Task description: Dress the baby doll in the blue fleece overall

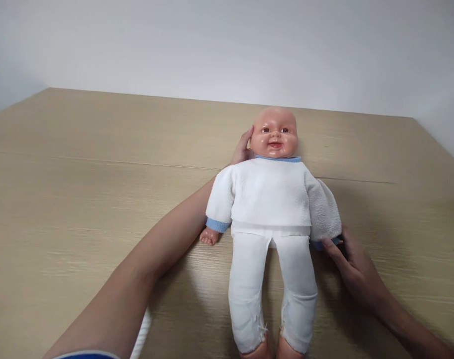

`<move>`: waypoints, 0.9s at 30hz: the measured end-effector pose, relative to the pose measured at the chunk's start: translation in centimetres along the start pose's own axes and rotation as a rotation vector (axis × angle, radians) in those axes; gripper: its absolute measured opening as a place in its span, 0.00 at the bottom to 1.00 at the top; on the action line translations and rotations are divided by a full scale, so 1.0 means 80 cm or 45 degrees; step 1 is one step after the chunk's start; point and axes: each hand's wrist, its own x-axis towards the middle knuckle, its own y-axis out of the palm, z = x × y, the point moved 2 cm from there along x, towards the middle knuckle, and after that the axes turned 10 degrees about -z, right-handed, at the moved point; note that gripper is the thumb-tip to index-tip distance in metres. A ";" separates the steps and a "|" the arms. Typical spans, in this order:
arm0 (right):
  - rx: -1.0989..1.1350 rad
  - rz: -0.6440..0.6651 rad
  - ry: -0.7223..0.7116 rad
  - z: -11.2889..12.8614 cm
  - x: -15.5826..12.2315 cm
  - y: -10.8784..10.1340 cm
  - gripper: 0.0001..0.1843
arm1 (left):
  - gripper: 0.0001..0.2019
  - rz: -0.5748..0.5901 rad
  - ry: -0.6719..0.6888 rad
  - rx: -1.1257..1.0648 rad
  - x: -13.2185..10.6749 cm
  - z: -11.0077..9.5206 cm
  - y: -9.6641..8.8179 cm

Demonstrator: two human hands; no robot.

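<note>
A baby doll [271,199] with a bald plastic head, a white fleece top with blue trim and white cloth legs faces me. My left hand [244,145] is at the side of its head, thumb against the cheek side; the other fingers are hidden behind the head and neck. My right hand [356,264] pinches the blue cuff [326,244] of the sleeve on the right of the view. The doll's hand there is hidden. Its other hand [209,236] shows below the left cuff, and its feet run out of view at the bottom.
A light wood-grain table [80,209] lies under the doll, with a thin seam running across it. Behind its far edge rises a plain white wall [212,50]. A blue sleeve edge [86,355] shows at the bottom left.
</note>
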 end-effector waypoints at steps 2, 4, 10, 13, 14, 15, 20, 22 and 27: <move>-0.044 -0.015 -0.037 0.000 0.000 0.000 0.27 | 0.37 0.001 -0.019 -0.002 0.001 0.000 0.001; -0.079 -0.012 -0.042 -0.001 -0.001 0.000 0.27 | 0.37 0.013 -0.043 0.007 0.001 -0.001 0.000; -0.104 0.003 -0.085 -0.004 0.001 0.002 0.25 | 0.39 0.036 -0.053 0.077 0.010 -0.003 -0.010; -0.076 0.019 -0.111 -0.004 0.001 0.002 0.24 | 0.40 0.052 -0.056 0.083 0.019 -0.003 -0.015; -0.080 0.023 -0.113 -0.004 0.001 0.001 0.24 | 0.40 0.057 -0.057 0.076 0.022 -0.004 -0.016; -0.092 0.025 -0.113 -0.004 0.000 0.000 0.24 | 0.40 0.059 -0.055 0.067 0.024 -0.004 -0.018; -0.142 0.006 -0.146 -0.011 -0.006 -0.005 0.27 | 0.35 0.038 -0.020 0.063 0.033 -0.010 -0.024; -0.144 0.014 -0.164 -0.014 -0.007 -0.005 0.27 | 0.35 0.044 -0.013 0.073 0.034 -0.013 -0.025; -0.147 0.009 -0.171 -0.017 -0.006 -0.004 0.28 | 0.35 0.117 -0.036 0.144 0.031 -0.017 -0.027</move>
